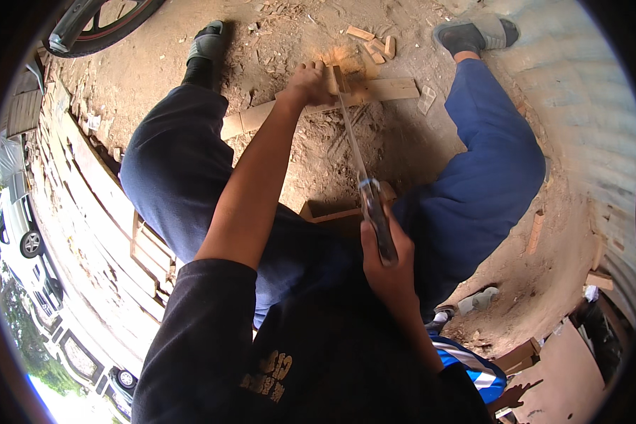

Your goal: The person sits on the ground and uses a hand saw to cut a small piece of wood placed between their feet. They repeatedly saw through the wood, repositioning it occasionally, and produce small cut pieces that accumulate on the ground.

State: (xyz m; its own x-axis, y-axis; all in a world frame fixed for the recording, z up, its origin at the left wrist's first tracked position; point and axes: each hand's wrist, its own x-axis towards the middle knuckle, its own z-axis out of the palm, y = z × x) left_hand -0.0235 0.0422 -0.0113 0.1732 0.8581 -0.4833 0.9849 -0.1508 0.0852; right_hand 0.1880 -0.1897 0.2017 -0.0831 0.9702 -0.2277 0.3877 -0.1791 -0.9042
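Note:
My right hand point(391, 263) is wrapped round the dark handle of a handsaw point(353, 141) near my lap. The saw's narrow blade points away from me, and its far end meets a small wooden block point(334, 79). Closed on the block's left side is my left hand point(308, 83), its arm stretched forward. Beneath the block, a long wooden plank point(392, 90) lies crosswise on the dirt. Orange sawdust point(340, 58) is scattered just beyond it. Whether the blade has cut into the block is too small to tell.
Several wood offcuts point(380, 48) lie beyond the plank. Corrugated metal sheeting point(579, 106) borders the right, stacked boards point(85, 184) the left. A wheel point(109, 28) stands at far left. Another person in blue point(473, 364) is at lower right. My legs spread to both sides.

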